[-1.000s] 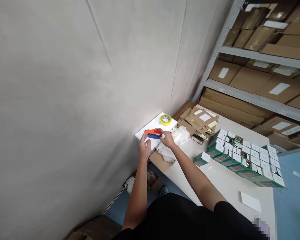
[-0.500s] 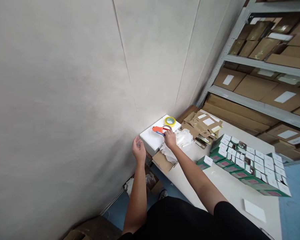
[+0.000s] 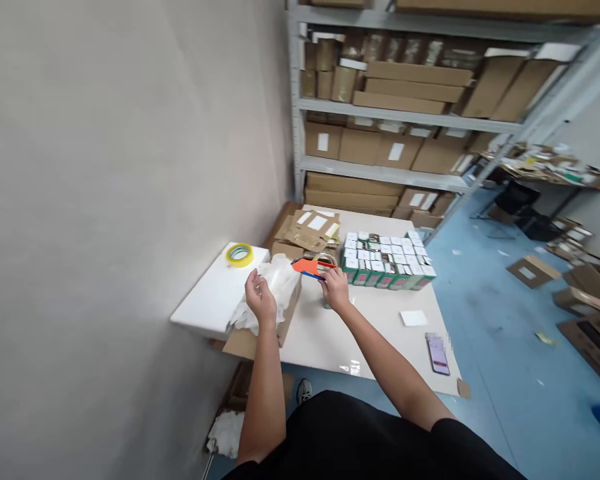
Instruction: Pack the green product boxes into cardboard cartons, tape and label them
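Note:
My right hand (image 3: 336, 288) is closed on an orange and blue tape dispenser (image 3: 311, 267) and holds it above the white table (image 3: 330, 333), just in front of a block of green and white small boxes (image 3: 385, 260). My left hand (image 3: 260, 298) hovers with its fingers loosely curled and holds nothing, over white plastic bags (image 3: 275, 287) stuffed in an open cardboard box (image 3: 260, 337). A yellow tape roll (image 3: 239, 254) lies on a white slab (image 3: 210, 297) to the left.
Flattened brown cartons (image 3: 310, 230) lie at the table's far end. A phone (image 3: 437, 353) and a white card (image 3: 413, 318) sit near the right edge. Metal shelves (image 3: 405, 113) with brown boxes stand behind. Loose cardboard (image 3: 530, 270) litters the blue floor. A wall closes the left.
My right hand has lifted the tape dispenser off the white slab and carried it right, over the table. My left hand let go of it earlier. The view has swung right.

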`<action>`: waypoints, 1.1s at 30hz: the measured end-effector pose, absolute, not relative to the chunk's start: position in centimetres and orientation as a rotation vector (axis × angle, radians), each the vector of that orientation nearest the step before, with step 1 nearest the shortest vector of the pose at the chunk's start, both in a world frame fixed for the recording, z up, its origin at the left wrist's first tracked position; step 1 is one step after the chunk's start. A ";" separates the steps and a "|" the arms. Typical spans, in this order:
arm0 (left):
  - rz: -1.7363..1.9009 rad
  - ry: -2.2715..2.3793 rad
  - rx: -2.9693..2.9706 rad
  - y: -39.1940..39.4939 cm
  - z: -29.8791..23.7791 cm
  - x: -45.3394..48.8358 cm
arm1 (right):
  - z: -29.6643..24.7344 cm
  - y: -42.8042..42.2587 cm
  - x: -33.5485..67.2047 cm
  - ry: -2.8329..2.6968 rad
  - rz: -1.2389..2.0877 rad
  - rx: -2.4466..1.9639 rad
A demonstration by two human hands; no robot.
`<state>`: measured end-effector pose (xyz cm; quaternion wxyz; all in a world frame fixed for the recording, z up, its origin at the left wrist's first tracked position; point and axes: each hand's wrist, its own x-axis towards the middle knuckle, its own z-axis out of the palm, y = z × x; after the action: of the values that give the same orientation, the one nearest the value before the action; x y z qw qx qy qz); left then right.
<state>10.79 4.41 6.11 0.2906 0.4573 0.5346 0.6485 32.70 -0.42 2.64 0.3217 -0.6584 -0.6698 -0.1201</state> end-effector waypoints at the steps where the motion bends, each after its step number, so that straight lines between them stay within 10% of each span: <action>1: 1.695 1.387 1.256 4.3 6.1 12.9 | 2.4 -1.7 34.6 -1.724 -0.323 -1.769; 15: 1.302 1.114 1.519 -3.9 2.6 33.5 | -9.1 -21.8 51.8 -1.250 -0.194 -2.253; 33: 0.887 1.263 1.525 -13.5 -3.6 34.9 | -22.3 -36.5 55.1 -0.619 0.447 -2.630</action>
<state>34.88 -13.51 -3.63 0.4669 0.6216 0.5147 0.3615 55.10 -36.45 -22.26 0.1999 -0.9409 -0.2216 0.1600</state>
